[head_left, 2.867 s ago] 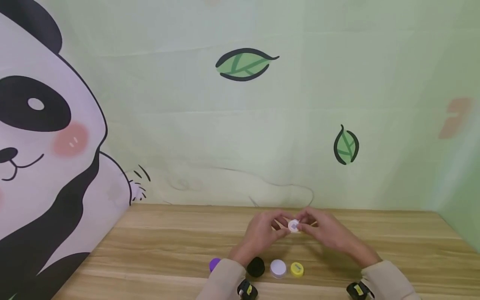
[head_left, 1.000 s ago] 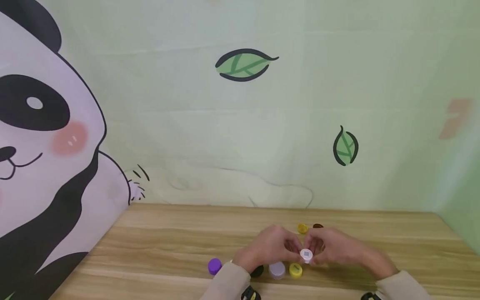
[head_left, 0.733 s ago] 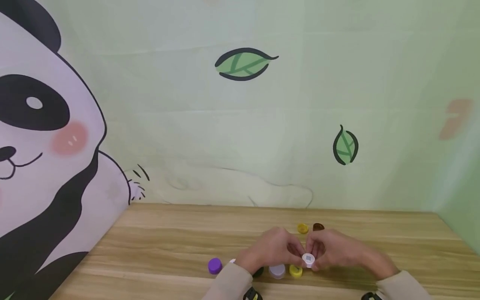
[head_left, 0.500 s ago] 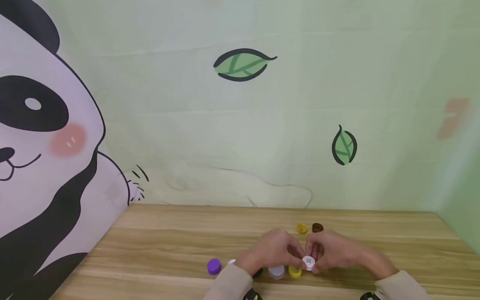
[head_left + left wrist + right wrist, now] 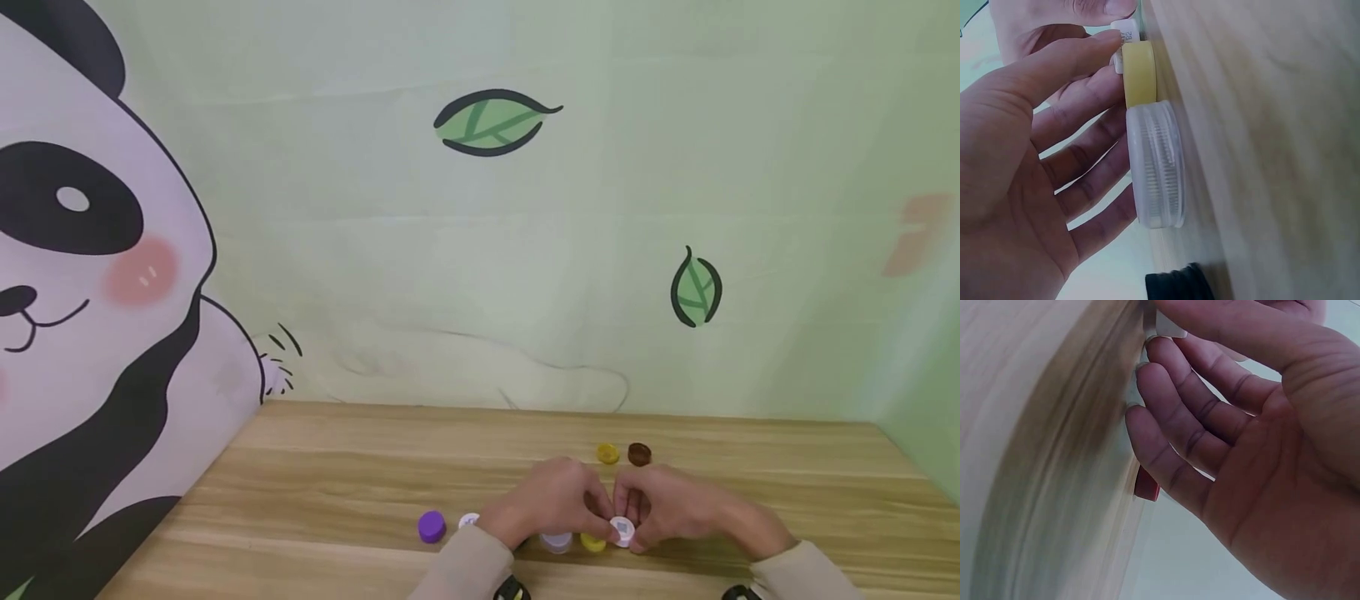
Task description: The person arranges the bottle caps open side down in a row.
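Observation:
A small white bottle cap (image 5: 622, 532) with a grey square mark on top is pinched between my left hand (image 5: 557, 502) and my right hand (image 5: 678, 510). Thumb and fingers of each hand meet its sides. In the left wrist view, the white cap (image 5: 1126, 29) is low at the table, beside a yellow cap (image 5: 1140, 74). A translucent ribbed cap (image 5: 1159, 164) follows in the row, then a black cap (image 5: 1179, 286), which my left arm mostly hides from the head view. Farther left are a partly covered white cap (image 5: 468, 519) and a purple cap (image 5: 432, 527).
Behind my hands, a yellow cap (image 5: 607, 453) and a dark brown cap (image 5: 640, 453) lie on the wooden table (image 5: 360, 467). A pale green backdrop (image 5: 360, 275) with a panda and leaves rises at the table's far edge.
Both hands have brought the white cap nearer and slightly right, down to the row's right end beside the yellow cap. The yellow and brown caps at the back have come into view.

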A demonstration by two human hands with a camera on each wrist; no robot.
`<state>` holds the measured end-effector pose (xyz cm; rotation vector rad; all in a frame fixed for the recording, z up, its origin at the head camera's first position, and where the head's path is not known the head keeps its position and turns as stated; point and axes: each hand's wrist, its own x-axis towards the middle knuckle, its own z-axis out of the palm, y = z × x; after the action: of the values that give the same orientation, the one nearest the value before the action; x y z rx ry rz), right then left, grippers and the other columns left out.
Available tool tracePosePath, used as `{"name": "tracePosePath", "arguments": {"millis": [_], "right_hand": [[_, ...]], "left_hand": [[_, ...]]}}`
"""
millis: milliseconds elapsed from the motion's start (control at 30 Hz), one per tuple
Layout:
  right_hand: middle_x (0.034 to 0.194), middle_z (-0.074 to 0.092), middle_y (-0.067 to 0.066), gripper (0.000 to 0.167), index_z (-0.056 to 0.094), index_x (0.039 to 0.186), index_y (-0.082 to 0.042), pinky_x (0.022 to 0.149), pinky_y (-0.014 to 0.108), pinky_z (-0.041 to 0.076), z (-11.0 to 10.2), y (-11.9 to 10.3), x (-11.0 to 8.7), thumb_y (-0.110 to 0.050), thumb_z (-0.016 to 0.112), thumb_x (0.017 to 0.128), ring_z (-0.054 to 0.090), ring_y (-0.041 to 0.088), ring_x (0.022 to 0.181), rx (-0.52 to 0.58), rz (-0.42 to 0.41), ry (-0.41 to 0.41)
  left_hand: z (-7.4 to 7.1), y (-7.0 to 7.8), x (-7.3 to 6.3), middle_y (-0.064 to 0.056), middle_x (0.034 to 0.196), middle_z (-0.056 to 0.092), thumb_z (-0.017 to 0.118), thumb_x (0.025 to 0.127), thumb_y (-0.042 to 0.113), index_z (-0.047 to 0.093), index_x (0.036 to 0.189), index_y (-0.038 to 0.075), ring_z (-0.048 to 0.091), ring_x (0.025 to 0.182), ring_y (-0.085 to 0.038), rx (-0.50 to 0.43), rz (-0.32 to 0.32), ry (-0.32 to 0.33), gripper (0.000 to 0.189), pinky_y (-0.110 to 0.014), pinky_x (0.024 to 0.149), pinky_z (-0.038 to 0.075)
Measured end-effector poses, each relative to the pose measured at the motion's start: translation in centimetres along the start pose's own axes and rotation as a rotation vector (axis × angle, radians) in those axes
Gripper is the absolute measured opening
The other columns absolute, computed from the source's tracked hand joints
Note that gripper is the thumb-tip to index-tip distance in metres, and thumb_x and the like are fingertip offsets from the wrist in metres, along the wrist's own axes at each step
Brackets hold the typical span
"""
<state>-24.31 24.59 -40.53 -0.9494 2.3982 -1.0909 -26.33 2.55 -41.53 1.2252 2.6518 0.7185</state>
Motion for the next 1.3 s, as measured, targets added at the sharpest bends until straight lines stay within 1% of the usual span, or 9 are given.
{"name": "tracePosePath", "arguments": {"millis": [267, 433, 600, 800, 933, 1000, 1100, 1200, 1300], "right_hand": [[0.086, 0.063, -0.003, 0.034, 0.063, 0.099, -0.007, 0.070, 0.023, 0.051, -0.2, -0.2, -0.2, 0.001, 0.089, 0.078, 0.060, 0.010, 0.079, 0.016, 0.032, -0.023], [0.086, 0.063, -0.002, 0.034, 0.064, 0.098, -0.007, 0.070, 0.023, 0.051, -0.3, -0.3, -0.3, 0.001, 0.089, 0.077, 0.060, 0.011, 0.080, 0.022, 0.047, -0.029], [0.087, 0.064, -0.002, 0.032, 0.065, 0.098, -0.007, 0.071, 0.023, 0.051, -0.5, -0.3, -0.3, 0.002, 0.089, 0.078, 0.060, 0.012, 0.080, 0.022, 0.053, -0.037], [0.089, 0.065, -0.001, 0.031, 0.066, 0.099, -0.006, 0.072, 0.024, 0.051, -0.6, -0.4, -0.3, 0.002, 0.088, 0.079, 0.061, 0.014, 0.082, 0.041, 0.055, -0.039], [0.091, 0.067, 0.003, 0.028, 0.068, 0.101, -0.005, 0.071, 0.025, 0.053, -0.9, -0.5, -0.3, 0.001, 0.086, 0.080, 0.062, 0.016, 0.083, 0.064, 0.061, -0.029], [0.093, 0.068, 0.004, 0.027, 0.068, 0.103, -0.005, 0.072, 0.025, 0.054, -1.1, -0.5, -0.3, -0.001, 0.085, 0.082, 0.063, 0.016, 0.083, 0.052, 0.061, -0.004], [0.096, 0.069, 0.005, 0.023, 0.068, 0.105, -0.005, 0.075, 0.027, 0.055, -1.5, -0.5, -0.3, -0.004, 0.083, 0.087, 0.064, 0.017, 0.086, 0.021, 0.052, 0.062], [0.098, 0.069, 0.003, 0.018, 0.069, 0.105, -0.005, 0.080, 0.028, 0.054, -1.8, -0.3, -0.2, -0.009, 0.081, 0.092, 0.064, 0.015, 0.090, -0.028, 0.037, 0.160], [0.099, 0.071, 0.001, 0.014, 0.070, 0.104, -0.006, 0.082, 0.030, 0.055, -2.0, -0.1, 0.1, -0.011, 0.080, 0.095, 0.065, 0.014, 0.092, -0.076, 0.022, 0.261]], "left_hand": [[-0.1, 0.5, 0.0, 0.026, 0.077, 0.071, 0.093, 0.084, 0.031, 0.082, 0.082, 0.023, 0.055, 0.072, 0.012, 0.032, -0.015, -0.009, 0.014, -0.011, 0.068, 0.044], [-0.1, 0.8, 0.0, 0.025, 0.080, 0.072, 0.093, 0.084, 0.033, 0.082, 0.082, 0.023, 0.056, 0.075, 0.012, 0.047, -0.010, -0.011, 0.015, -0.012, 0.070, 0.045], [-0.1, 0.8, 0.1, 0.025, 0.081, 0.072, 0.093, 0.084, 0.033, 0.083, 0.084, 0.024, 0.056, 0.076, 0.012, 0.058, -0.001, -0.010, 0.014, -0.012, 0.070, 0.045], [-0.3, 0.4, 0.2, 0.026, 0.080, 0.072, 0.093, 0.084, 0.030, 0.083, 0.086, 0.022, 0.056, 0.074, 0.013, 0.010, 0.023, -0.012, 0.014, -0.011, 0.069, 0.046], [-0.7, -0.2, 0.0, 0.023, 0.083, 0.074, 0.092, 0.085, 0.026, 0.084, 0.092, 0.018, 0.060, 0.076, 0.012, -0.095, 0.033, -0.016, 0.012, -0.011, 0.073, 0.049], [-0.9, -0.6, 0.0, 0.020, 0.085, 0.074, 0.091, 0.086, 0.024, 0.083, 0.096, 0.016, 0.062, 0.078, 0.010, -0.153, 0.020, -0.006, 0.015, -0.012, 0.075, 0.050], [-0.9, -1.3, 0.2, 0.016, 0.088, 0.074, 0.090, 0.088, 0.022, 0.080, 0.101, 0.013, 0.064, 0.080, 0.006, -0.220, -0.020, 0.045, 0.019, -0.015, 0.076, 0.052], [-0.7, -1.7, 0.5, 0.011, 0.091, 0.074, 0.089, 0.088, 0.022, 0.077, 0.106, 0.011, 0.065, 0.081, 0.003, -0.242, -0.079, 0.127, 0.024, -0.017, 0.075, 0.053], [-0.4, -1.8, 0.9, 0.006, 0.094, 0.075, 0.089, 0.087, 0.020, 0.077, 0.110, 0.008, 0.067, 0.083, -0.001, -0.234, -0.116, 0.210, 0.029, -0.020, 0.076, 0.054]]}}
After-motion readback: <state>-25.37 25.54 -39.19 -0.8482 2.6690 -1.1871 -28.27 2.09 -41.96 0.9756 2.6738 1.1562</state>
